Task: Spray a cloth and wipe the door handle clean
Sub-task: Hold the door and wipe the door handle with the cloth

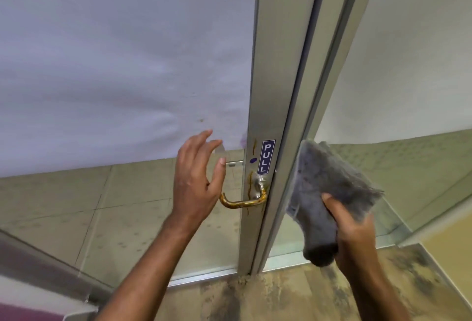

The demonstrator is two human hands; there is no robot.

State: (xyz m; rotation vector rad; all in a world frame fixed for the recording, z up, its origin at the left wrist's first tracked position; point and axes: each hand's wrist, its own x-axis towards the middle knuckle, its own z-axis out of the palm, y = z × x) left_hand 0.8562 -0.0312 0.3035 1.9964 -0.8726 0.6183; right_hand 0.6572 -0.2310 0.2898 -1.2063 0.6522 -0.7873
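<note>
A brass-stained lever door handle [242, 202] sticks out to the left from the aluminium door stile [268, 90], just below a blue PULL sticker [266, 157]. Brown smears run down the stile beside the handle. My left hand [198, 180] hovers just left of the handle's free end, fingers spread and relaxed, holding nothing. To the right of the stile, my right hand [353, 226] grips a folded grey cloth [324, 193], held up beside the door edge. No spray bottle is in view.
The glass door panel [115, 65] carries a white frosted film on its upper part; tiled floor shows through below. A second aluminium frame [339, 39] slants at the right. Worn brown flooring [281, 295] lies underfoot. A white and purple surface [33, 302] sits at lower left.
</note>
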